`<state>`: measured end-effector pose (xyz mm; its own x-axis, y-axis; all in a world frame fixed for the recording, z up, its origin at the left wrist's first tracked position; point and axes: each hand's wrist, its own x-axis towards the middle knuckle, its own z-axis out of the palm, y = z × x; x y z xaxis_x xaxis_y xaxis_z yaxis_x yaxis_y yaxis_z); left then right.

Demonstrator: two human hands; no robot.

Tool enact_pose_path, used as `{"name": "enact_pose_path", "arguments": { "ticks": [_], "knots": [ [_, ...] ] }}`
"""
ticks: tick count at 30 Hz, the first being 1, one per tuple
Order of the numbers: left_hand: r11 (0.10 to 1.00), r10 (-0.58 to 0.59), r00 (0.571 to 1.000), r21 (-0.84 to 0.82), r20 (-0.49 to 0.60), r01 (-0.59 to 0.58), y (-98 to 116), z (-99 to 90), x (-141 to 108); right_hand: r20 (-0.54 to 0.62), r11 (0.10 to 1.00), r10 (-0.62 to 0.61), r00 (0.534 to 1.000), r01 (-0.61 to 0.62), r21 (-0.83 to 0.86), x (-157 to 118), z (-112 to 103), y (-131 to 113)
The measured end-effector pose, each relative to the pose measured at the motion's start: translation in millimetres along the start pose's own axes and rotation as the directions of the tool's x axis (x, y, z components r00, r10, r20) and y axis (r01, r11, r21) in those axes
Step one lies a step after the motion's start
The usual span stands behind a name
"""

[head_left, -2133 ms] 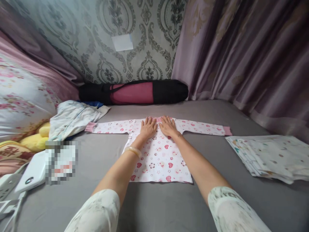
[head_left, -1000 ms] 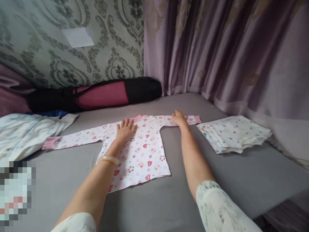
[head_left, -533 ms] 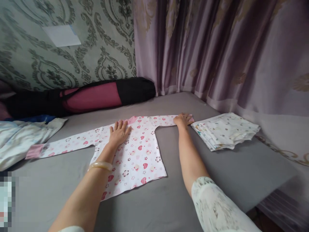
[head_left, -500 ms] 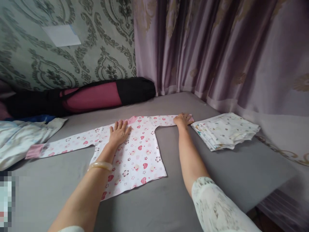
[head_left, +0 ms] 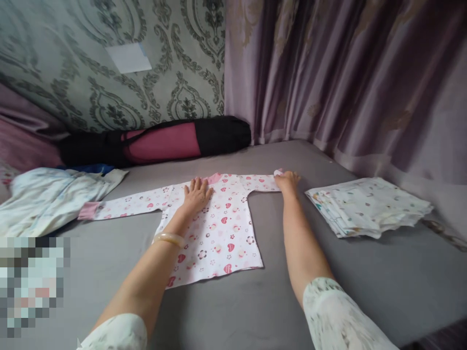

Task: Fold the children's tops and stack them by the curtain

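A small white long-sleeved shirt with pink hearts and flowers lies spread on a grey sheet, its pink collar toward the wall. My left hand rests flat on the shirt's upper chest, fingers spread; a pale bangle circles that wrist. At the end of the right-hand sleeve, my right hand has its fingers closed round the cuff, and a bit of the cuff sticks up beside the thumb. The left-hand sleeve lies stretched out with its pink cuff flat.
Folded patterned white cloths lie to the right. A heap of pale cloths is at the left. Along the wall lies a black and pink long bag. Purple curtains hang behind the right side.
My right hand has closed on the cuff, which now lifts and bends beside the thumb. My left hand stays on the chest. The view has shifted to the left.
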<state>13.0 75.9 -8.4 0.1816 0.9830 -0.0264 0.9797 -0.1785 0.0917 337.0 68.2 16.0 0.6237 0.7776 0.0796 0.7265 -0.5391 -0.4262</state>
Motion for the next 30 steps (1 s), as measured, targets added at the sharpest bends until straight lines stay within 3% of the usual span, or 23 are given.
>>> {"name": "enact_pose_path", "arguments": {
  "ticks": [4, 9, 13, 16, 18, 20, 23, 25, 27, 30],
  "knots": [
    [0.994, 0.103, 0.988, -0.027, -0.115, -0.107, 11.3, -1.8, 0.8, 0.032, 0.997, 0.079, 0.996, -0.079, -0.028, -0.6, -1.4, -0.2],
    [0.907, 0.310, 0.902, -0.193, -0.299, -0.376, 38.2, -0.3, 12.1, 0.052, 0.999, 0.010, 0.999, -0.012, 0.037, 6.5, -5.9, 3.5],
    [0.801, 0.429, 0.842, -0.293, -0.326, -0.522, 66.0, 7.9, 27.7, 0.036, 0.983, -0.032, 0.999, 0.025, 0.181, 20.1, -4.7, 10.3],
    [0.777, 0.437, 0.834, -0.326, -0.335, -0.538, 83.3, 15.3, 34.6, -0.003, 0.910, 0.013, 1.000, -0.011, 0.415, 28.7, -1.2, 12.3],
    [0.785, 0.410, 0.852, -0.349, -0.324, -0.511, 90.7, 19.9, 35.6, 0.013, 0.767, 0.075, 0.997, -0.066, 0.639, 31.8, -1.0, 10.4],
    [0.810, 0.361, 0.880, -0.366, -0.308, -0.459, 94.6, 23.9, 34.6, 0.084, 0.541, 0.133, 0.987, -0.144, 0.829, 32.9, -4.4, 5.8],
    [0.837, 0.315, 0.905, -0.365, -0.287, -0.408, 95.9, 27.4, 31.9, 0.201, 0.189, 0.172, 0.964, -0.232, 0.954, 33.0, -14.3, -2.9],
    [0.842, 0.324, 0.903, -0.351, -0.281, -0.411, 95.7, 27.8, 30.4, 0.236, 0.010, 0.170, 0.957, -0.241, 0.971, 33.3, -21.3, -8.2],
    [0.849, 0.330, 0.903, -0.332, -0.276, -0.412, 95.9, 26.9, 29.1, 0.258, -0.105, 0.157, 0.953, -0.244, 0.964, 33.7, -26.6, -12.8],
    [0.864, 0.329, 0.913, -0.315, -0.240, -0.394, 97.4, 23.7, 26.7, 0.286, -0.190, 0.135, 0.949, -0.258, 0.947, 33.3, -31.2, -19.8]
  ]
}}
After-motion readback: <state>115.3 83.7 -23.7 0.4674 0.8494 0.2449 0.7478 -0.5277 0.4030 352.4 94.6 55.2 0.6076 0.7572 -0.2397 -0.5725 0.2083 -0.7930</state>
